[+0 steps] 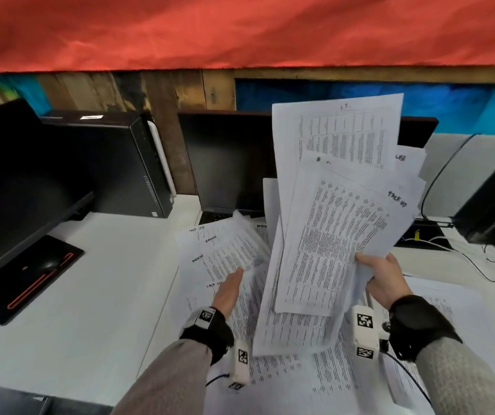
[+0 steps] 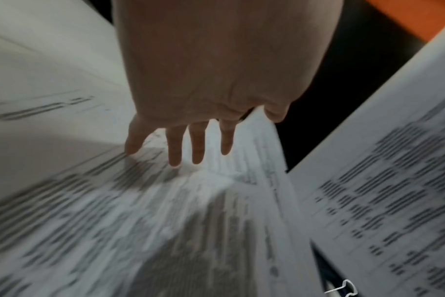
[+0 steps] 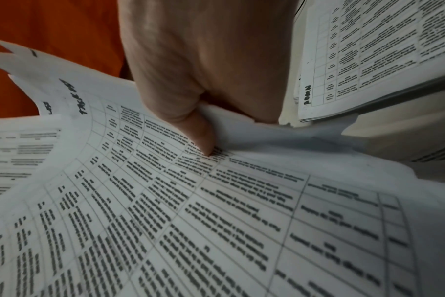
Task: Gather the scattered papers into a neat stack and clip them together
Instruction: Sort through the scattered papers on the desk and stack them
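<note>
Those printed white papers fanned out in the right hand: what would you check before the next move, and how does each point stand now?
1. Right hand grips the fanned bundle of printed white papers: ok.
2. Bundle edges squared up: not ok, sheets splay at different angles.
3. Left hand free to gather: ok, fingers straight over the loose printed sheets on the white desk.
4. All sheets collected: not ok, several lie on the desk.
5. Silver wire paper clip at hand: ok, it lies among the papers.

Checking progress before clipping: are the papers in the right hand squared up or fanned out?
Fanned out. The held papers splay at differing angles, corners offset, pinched by the right hand.
</note>
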{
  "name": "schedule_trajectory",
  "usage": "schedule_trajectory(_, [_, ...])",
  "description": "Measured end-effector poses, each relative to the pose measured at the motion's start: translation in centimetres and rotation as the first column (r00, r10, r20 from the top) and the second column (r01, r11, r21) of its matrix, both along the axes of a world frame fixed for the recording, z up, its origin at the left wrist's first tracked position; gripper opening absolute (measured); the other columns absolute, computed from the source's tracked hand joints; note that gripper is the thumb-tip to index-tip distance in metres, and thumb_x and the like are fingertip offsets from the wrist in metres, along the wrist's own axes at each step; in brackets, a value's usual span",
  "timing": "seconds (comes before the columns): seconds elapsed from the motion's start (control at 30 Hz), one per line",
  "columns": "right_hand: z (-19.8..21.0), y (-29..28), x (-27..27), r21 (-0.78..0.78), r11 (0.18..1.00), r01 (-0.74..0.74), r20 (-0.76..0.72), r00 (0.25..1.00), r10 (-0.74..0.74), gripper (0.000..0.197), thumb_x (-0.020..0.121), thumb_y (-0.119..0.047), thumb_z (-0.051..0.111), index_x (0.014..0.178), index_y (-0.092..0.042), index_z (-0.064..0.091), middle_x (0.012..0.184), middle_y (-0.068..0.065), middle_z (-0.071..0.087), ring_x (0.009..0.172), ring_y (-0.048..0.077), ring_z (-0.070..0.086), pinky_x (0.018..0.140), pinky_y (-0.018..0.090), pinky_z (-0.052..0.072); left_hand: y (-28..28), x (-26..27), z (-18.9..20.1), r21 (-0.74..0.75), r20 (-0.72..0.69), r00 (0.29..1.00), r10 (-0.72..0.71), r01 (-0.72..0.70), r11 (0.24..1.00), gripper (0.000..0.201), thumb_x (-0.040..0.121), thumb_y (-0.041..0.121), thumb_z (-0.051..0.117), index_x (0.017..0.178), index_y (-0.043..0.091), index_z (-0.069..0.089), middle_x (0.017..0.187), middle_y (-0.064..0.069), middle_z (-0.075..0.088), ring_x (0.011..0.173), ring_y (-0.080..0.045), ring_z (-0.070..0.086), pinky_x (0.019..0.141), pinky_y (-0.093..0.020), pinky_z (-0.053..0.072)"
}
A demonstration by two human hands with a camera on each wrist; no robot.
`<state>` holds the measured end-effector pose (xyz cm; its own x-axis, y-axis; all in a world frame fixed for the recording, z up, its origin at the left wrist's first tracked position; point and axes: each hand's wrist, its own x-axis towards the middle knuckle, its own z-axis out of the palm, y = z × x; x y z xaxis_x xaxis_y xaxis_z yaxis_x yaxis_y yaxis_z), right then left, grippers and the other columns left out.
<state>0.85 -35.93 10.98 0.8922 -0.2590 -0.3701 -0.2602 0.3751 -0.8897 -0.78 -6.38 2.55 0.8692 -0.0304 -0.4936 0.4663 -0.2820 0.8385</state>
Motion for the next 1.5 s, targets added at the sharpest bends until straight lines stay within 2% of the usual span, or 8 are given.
schedule_trajectory(0.2, [1.4,-1.3,0.5,0.167,0.983,0.079,0.050,0.995,-0.089,0.042,0.088,0.011,0.052,0.128,0.001,0.054,0.122,0.017,0.065,0.108,0.029,0.065,0.092,0.039,0.052,-0.5,-1.2,2.1,-0.110,0.014,0.996,0.084,-0.082,0.991,0.069,0.096,0.061,0.017,0.150,0.018,0.025,0.154,-0.003,0.029,0.141,-0.021,0.029,0.116,-0.041,0.018])
schedule_trajectory(0.4, [2.5,1.0,1.3,0.023,0.992,-0.126,0.028,0.992,0.125,0.045,0.088,0.014,0.046,0.129,-0.003,0.054,0.118,0.013,0.065,0.099,0.027,0.065,0.080,0.035,0.058,-1.7,0.3,10.3,-0.360,0.214,0.968,0.129,-0.044,0.932,0.071,0.086,0.071,0.019,0.138,0.030,0.044,0.132,0.001,0.059,0.127,-0.019,0.052,0.112,-0.042,0.031])
schedule_trajectory(0.57, [1.9,3.4,1.6,-0.138,0.990,0.025,0.104,0.995,-0.010,0.043,0.085,0.018,0.048,0.119,-0.008,0.057,0.127,0.018,0.060,0.114,0.033,0.058,0.103,0.047,0.044,-1.3,0.8,12.9,-0.366,0.210,0.978,-0.018,0.096,0.926,0.060,0.086,0.072,0.031,0.128,0.036,0.054,0.127,0.009,0.062,0.119,-0.009,0.057,0.104,-0.033,0.043])
schedule_trajectory(0.67, [2.1,4.8,1.0,-0.085,0.996,-0.012,0.181,0.983,0.027,0.038,0.087,0.013,0.051,0.116,-0.010,0.059,0.119,0.011,0.065,0.109,0.027,0.061,0.100,0.042,0.046,-1.7,0.9,13.0,-0.199,0.355,0.934,0.032,0.042,0.979,0.036,0.092,0.031,0.060,0.127,0.027,0.052,0.118,0.012,0.064,0.111,-0.002,0.060,0.087,-0.013,0.050])
schedule_trajectory(0.73, [2.1,5.4,0.7,-0.014,0.998,-0.068,0.207,0.976,0.070,0.036,0.089,0.010,0.053,0.120,-0.007,0.060,0.118,0.007,0.067,0.109,0.025,0.063,0.097,0.040,0.048,-1.9,0.9,12.4,-0.155,0.458,0.873,0.166,-0.106,0.982,0.037,0.094,0.014,0.056,0.130,0.018,0.051,0.123,0.003,0.063,0.112,-0.011,0.060,0.091,-0.021,0.048])
schedule_trajectory(1.03, [1.8,5.9,0.3,-0.128,0.944,-0.306,0.194,0.925,0.326,0.044,0.083,0.002,0.065,0.124,-0.014,0.058,0.119,0.005,0.069,0.111,0.020,0.065,0.089,0.032,0.052,-1.9,0.1,8.4,-0.154,0.483,0.804,0.346,-0.311,0.938,0.066,0.081,0.025,0.073,0.137,0.016,0.039,0.125,0.008,0.055,0.119,-0.010,0.051,0.102,-0.027,0.040])
schedule_trajectory(1.3, [1.3,7.4,1.2,-0.086,0.967,-0.242,0.090,0.964,0.249,0.056,0.076,0.002,0.055,0.129,-0.016,0.047,0.124,0.006,0.061,0.114,0.023,0.058,0.090,0.038,0.049,-1.2,1.0,8.2,-0.212,0.490,0.768,0.414,-0.355,0.910,0.044,0.082,0.007,0.070,0.119,0.019,0.049,0.100,0.006,0.062,0.098,-0.012,0.062,0.089,-0.027,0.049])
schedule_trajectory(1.5, [0.8,8.2,1.8,-0.047,0.991,-0.122,0.041,0.991,0.124,0.052,0.069,-0.010,0.064,0.119,-0.011,0.050,0.123,0.011,0.058,0.111,0.028,0.058,0.086,0.042,0.051,-1.6,1.4,8.5,-0.281,0.486,0.731,0.479,-0.388,0.878,0.035,0.086,0.001,0.062,0.114,0.018,0.049,0.093,0.013,0.054,0.084,0.001,0.055,0.066,-0.006,0.045])
